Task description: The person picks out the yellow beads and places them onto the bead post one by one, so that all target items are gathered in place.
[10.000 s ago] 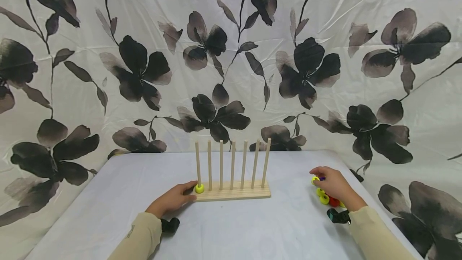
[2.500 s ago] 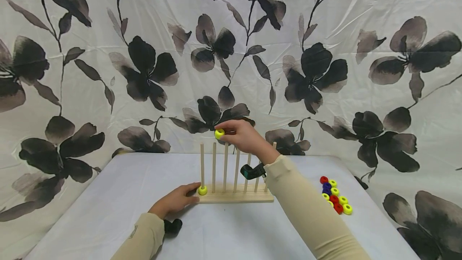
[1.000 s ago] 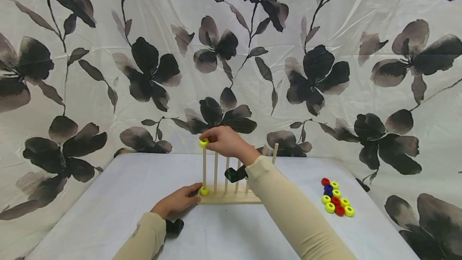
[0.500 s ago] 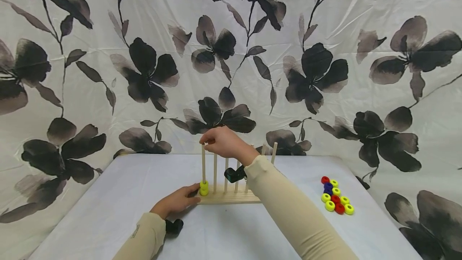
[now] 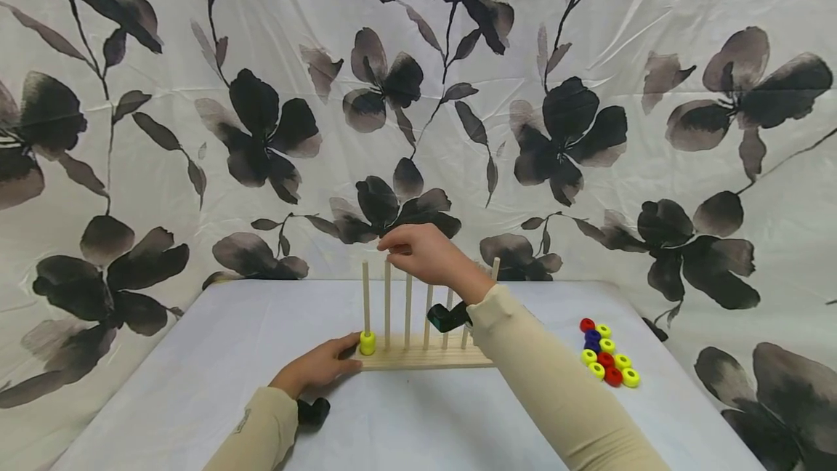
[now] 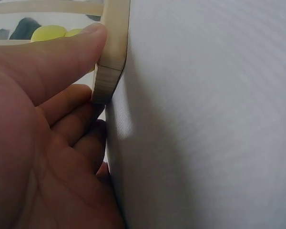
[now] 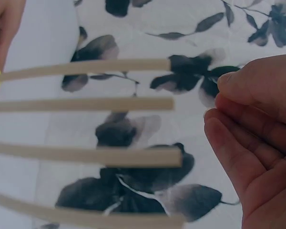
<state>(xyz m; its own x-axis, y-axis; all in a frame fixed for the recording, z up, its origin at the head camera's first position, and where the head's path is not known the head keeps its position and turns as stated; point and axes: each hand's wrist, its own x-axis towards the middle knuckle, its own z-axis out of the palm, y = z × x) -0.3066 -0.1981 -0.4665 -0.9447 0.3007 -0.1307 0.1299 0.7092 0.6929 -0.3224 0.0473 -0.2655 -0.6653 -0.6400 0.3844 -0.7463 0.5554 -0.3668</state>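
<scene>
A wooden peg stand with a row of several upright pegs stands on the table. Two yellow beads are stacked at the foot of its leftmost peg. My left hand grips the stand's left end; in the left wrist view the thumb lies on the base, with the fingers at its end. My right hand is raised by the peg tops, right of the leftmost peg. In the right wrist view its loosely bent fingers hold nothing, apart from the peg ends.
A cluster of loose beads lies on the right side of the table: red beads, dark blue beads and yellow beads. A flower-printed cloth hangs behind the white-covered table.
My right hand carried a yellow bead from the right to the leftmost peg and let go. The bead slid down onto the first one. The hand has since drawn rightward; the left stays put.
</scene>
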